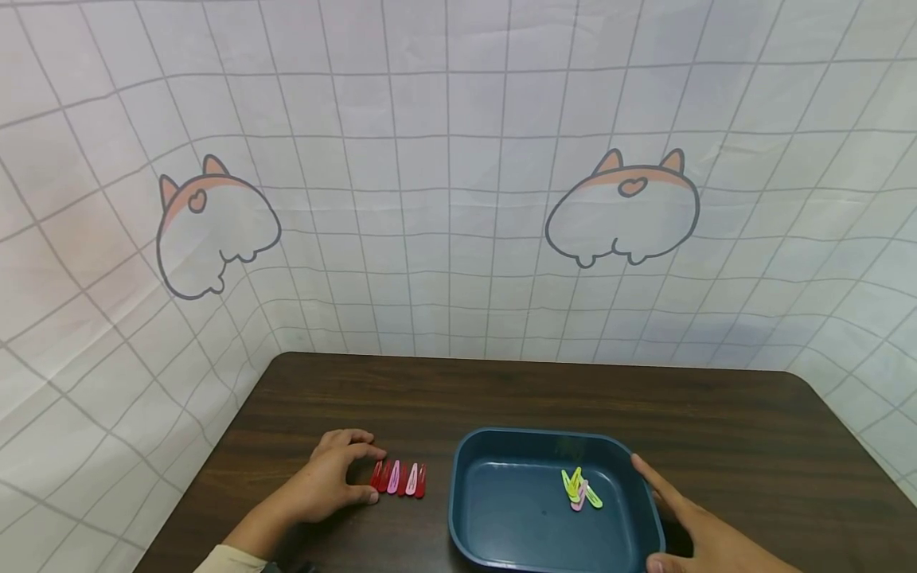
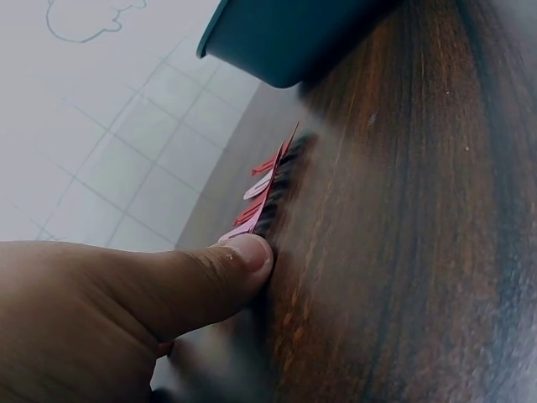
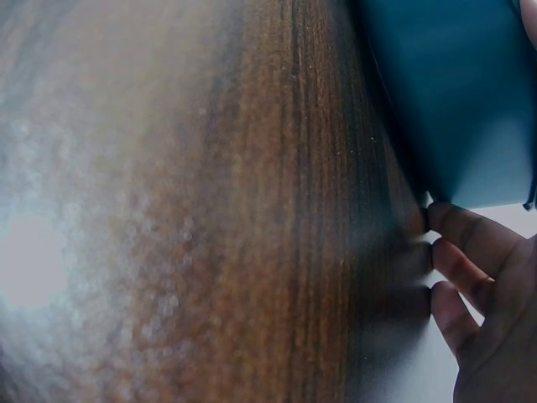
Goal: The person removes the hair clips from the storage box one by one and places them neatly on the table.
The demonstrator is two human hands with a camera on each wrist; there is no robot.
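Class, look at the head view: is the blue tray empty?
No: the blue tray holds a few yellow-green and pink hair clips near its right side.

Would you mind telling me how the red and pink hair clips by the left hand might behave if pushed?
The hair clips look flat and thin, so they probably slide across the smooth table rather than roll. Lying loose in a row, they would likely scatter.
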